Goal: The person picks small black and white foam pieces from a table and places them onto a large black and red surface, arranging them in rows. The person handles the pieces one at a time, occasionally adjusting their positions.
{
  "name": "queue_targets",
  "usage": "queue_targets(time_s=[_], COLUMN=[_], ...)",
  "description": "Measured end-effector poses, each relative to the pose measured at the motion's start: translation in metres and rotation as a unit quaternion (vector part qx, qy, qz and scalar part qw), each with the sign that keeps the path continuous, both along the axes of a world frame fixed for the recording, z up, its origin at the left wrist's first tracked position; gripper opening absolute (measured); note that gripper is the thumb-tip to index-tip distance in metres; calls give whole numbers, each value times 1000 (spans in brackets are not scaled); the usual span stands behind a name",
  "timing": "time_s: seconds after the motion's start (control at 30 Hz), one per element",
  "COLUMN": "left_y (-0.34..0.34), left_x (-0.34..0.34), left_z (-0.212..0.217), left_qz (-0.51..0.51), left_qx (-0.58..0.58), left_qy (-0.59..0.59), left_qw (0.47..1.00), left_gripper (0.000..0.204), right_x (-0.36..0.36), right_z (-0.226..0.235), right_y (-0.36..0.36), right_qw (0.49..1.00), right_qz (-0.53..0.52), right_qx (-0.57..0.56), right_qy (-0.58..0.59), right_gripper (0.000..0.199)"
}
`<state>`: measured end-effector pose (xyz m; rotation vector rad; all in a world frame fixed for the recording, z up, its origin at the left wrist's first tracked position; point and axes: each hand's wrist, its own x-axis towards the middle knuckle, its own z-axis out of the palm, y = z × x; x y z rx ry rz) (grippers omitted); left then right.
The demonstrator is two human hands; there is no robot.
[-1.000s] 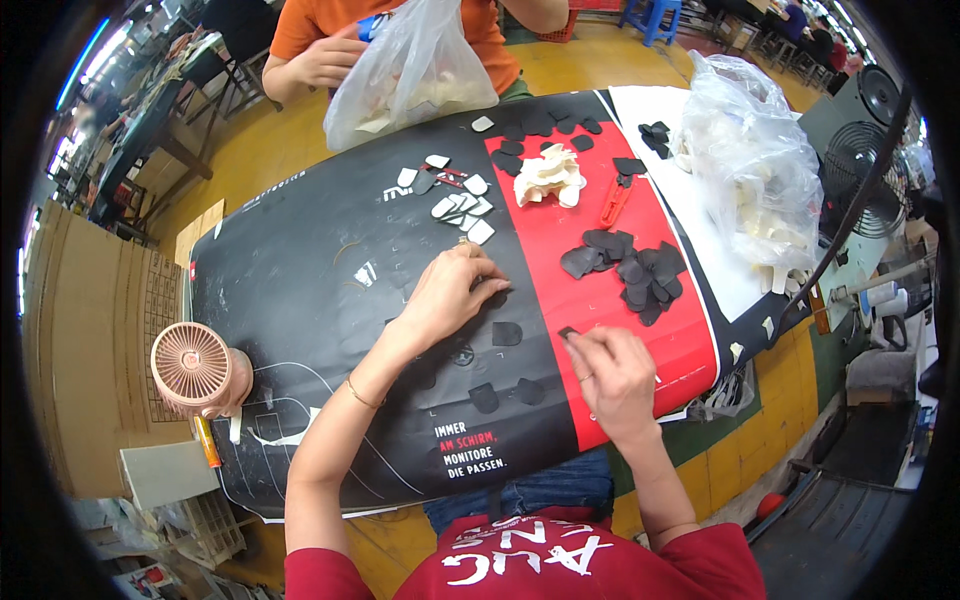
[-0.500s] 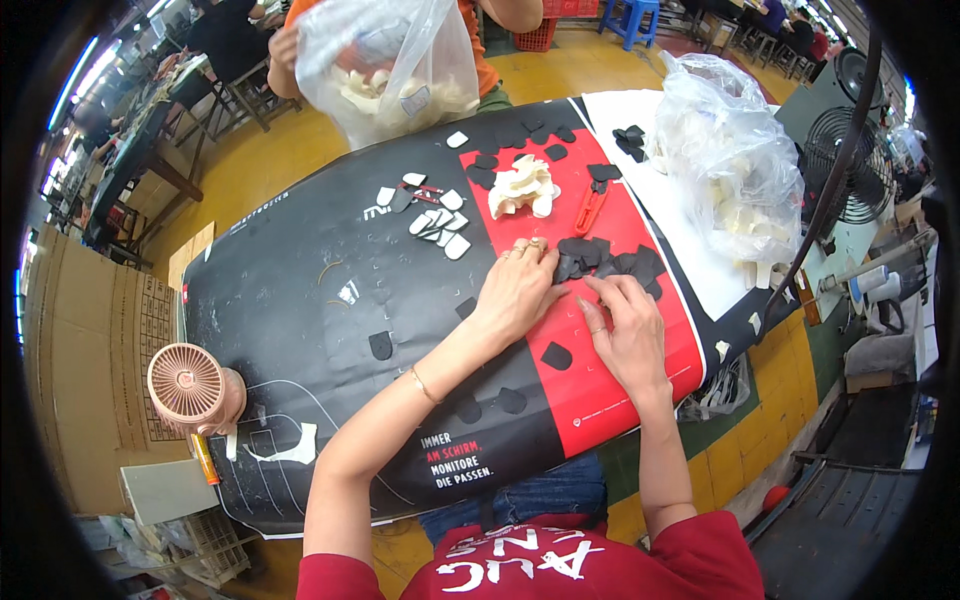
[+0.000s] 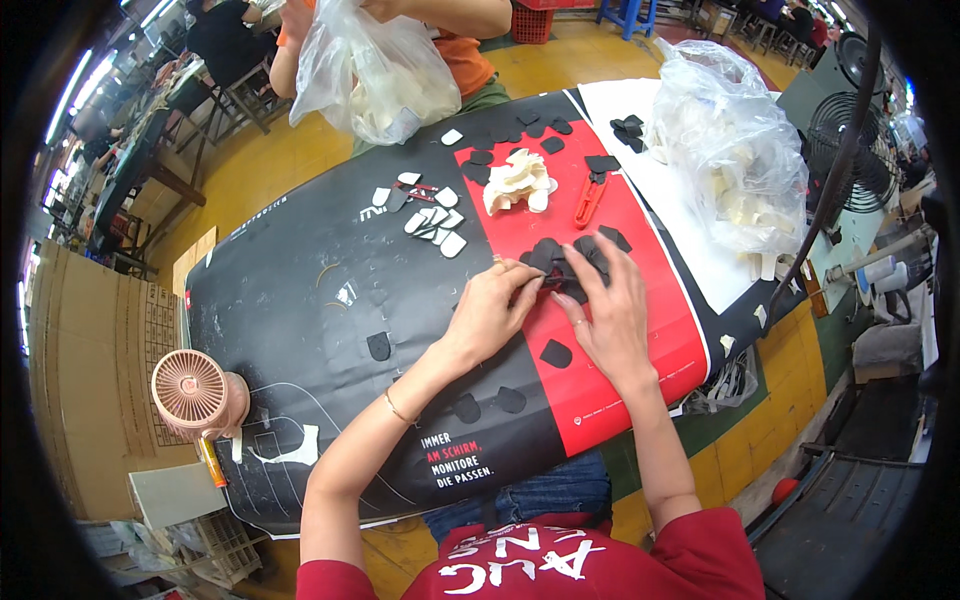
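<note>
Seen from the head camera, a worker in a red T-shirt bends both hands to a loose pile of black pieces (image 3: 546, 252) on the red panel (image 3: 640, 335) of a printed table covering. The left hand (image 3: 494, 310) has thumb and forefinger drawn together, apparently pinching a black piece at the pile's near edge. The right hand (image 3: 613, 325) spans the other side, thumb apart from its parted fingers. One single black piece (image 3: 556, 353) lies flat nearer the worker, apart from the pile.

Thin and tab-shaped, the pieces look light and pliable, likely to flex rather than break and to slide over one another. A rim pinch between thumb and forefinger should suit them best; pressing from above could drag several along. Whether their surface is slick cannot be told. Beyond the pile lie a red-handled cutter (image 3: 591, 200) and a cream heap (image 3: 518, 180).
</note>
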<state>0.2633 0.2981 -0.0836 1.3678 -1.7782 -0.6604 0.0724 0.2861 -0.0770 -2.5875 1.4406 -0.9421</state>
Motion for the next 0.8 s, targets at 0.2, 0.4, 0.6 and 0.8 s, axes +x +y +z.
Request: queue_targets(time_s=[0.2, 0.4, 0.6, 0.8], left_y=[-3, 8, 53, 92], left_x=[0, 35, 20, 20], left_z=[0, 22, 33, 42], left_qz=[69, 76, 21, 30], left_qx=[-40, 128, 183, 233], left_qy=[20, 273, 280, 300], left_qw=[997, 950, 942, 924], left_gripper=[16, 30, 28, 27], right_x=[-16, -43, -19, 17], right_z=[-15, -4, 26, 31], right_y=[-37, -41, 12, 43], right_qw=[999, 998, 898, 781], right_qz=[43, -49, 109, 112], right_qx=[16, -13, 264, 462], right_qy=[4, -34, -333, -404], right_gripper=[14, 22, 43, 25])
